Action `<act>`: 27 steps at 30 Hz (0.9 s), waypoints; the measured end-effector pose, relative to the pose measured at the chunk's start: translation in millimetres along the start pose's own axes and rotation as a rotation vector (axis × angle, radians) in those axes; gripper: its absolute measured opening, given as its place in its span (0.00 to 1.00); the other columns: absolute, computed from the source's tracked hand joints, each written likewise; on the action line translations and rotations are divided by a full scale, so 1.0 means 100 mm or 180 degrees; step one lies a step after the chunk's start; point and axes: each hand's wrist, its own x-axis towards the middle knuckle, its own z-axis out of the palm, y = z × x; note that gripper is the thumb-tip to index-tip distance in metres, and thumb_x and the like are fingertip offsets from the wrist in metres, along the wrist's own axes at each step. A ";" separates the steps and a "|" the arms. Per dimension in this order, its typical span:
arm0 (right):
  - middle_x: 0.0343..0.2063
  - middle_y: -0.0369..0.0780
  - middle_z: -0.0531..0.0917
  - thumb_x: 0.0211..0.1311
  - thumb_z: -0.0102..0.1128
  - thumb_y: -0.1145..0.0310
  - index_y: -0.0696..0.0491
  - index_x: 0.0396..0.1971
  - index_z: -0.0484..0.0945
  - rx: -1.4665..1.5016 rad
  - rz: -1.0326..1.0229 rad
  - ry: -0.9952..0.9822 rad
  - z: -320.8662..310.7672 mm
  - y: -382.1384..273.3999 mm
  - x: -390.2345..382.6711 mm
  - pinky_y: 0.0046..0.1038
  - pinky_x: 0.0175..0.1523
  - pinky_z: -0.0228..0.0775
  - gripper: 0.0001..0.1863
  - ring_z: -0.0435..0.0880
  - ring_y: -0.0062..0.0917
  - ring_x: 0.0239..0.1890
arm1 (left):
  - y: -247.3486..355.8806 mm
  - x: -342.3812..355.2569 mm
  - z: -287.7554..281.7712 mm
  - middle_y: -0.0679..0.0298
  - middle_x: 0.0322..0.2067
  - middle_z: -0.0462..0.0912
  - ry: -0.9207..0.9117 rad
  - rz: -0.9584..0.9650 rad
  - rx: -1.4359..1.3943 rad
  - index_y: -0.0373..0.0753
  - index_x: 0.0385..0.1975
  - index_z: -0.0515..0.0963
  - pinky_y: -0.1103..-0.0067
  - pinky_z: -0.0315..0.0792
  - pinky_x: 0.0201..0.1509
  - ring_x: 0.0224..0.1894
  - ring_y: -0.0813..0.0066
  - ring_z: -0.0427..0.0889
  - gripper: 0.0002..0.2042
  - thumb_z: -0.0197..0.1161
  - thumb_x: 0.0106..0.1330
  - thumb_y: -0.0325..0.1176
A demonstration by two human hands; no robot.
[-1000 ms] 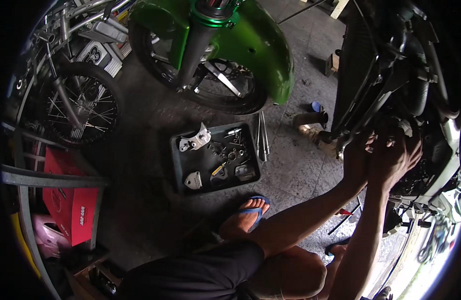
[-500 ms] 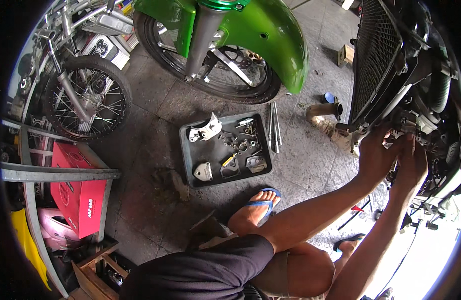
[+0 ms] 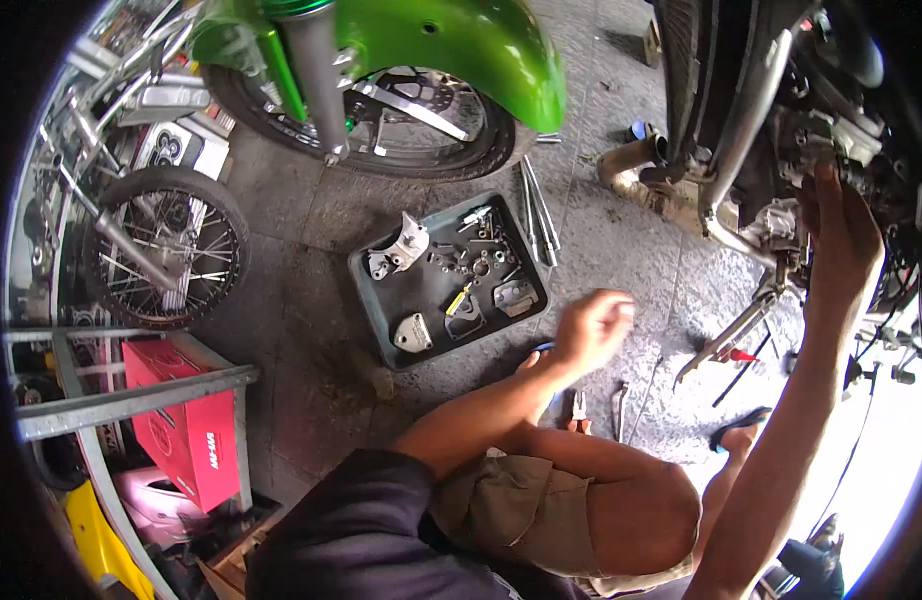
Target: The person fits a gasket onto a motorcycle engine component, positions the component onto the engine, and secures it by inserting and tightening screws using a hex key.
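My right hand [image 3: 836,225] reaches up to a metal engine part [image 3: 819,145] on the dark motorcycle [image 3: 731,80] at the right, its fingers closed against it. My left hand [image 3: 596,330] is out over the floor, away from the bike, fingers curled and blurred; what it holds, if anything, I cannot make out. Just beside it is a black tray [image 3: 366,295] with a bracket [image 3: 406,240], a plate [image 3: 413,332], a yellow-handled tool [image 3: 459,300] and several small fittings. Pliers [image 3: 579,410] and a wrench [image 3: 621,405] lie below that hand.
A green front fender with wheel [image 3: 481,50] stands beyond the tray, long rods [image 3: 536,210] beside it. At left are a spoked wheel [image 3: 166,245], a metal rack [image 3: 91,395] and a red box [image 3: 181,420]. A curved pipe [image 3: 621,165] stands near the motorcycle.
My left hand has left the engine area and swung left and down toward the floor. My right hand stays at the engine. The view has shifted, revealing pliers and a wrench.
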 end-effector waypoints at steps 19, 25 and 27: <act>0.33 0.38 0.87 0.64 0.63 0.52 0.56 0.40 0.85 -0.0724 -0.0033 -0.0192 -0.06 -0.04 0.01 0.18 0.45 0.74 0.20 0.83 0.16 0.36 | -1.75 0.63 -1.49 0.57 0.36 0.82 -0.0176 -0.0338 0.3317 0.40 0.35 0.83 0.64 0.73 0.50 0.42 0.54 0.80 0.12 0.71 0.53 0.37; 0.21 0.44 0.83 0.61 0.63 0.52 0.57 0.34 0.86 -0.0652 -0.0581 -0.0132 -0.07 -0.07 -0.03 0.26 0.34 0.70 0.20 0.81 0.23 0.24 | -1.62 0.78 -1.29 0.53 0.39 0.85 -0.0459 -0.1251 0.3494 0.43 0.36 0.83 0.60 0.75 0.47 0.44 0.51 0.83 0.10 0.64 0.55 0.35; 0.26 0.35 0.85 0.63 0.64 0.53 0.58 0.36 0.85 -0.0628 -0.0184 -0.0302 -0.06 -0.10 -0.03 0.19 0.40 0.70 0.20 0.80 0.14 0.31 | -1.53 0.83 -1.26 0.52 0.40 0.85 -0.0662 -0.1690 0.3635 0.42 0.35 0.83 0.60 0.76 0.48 0.45 0.50 0.83 0.10 0.62 0.55 0.35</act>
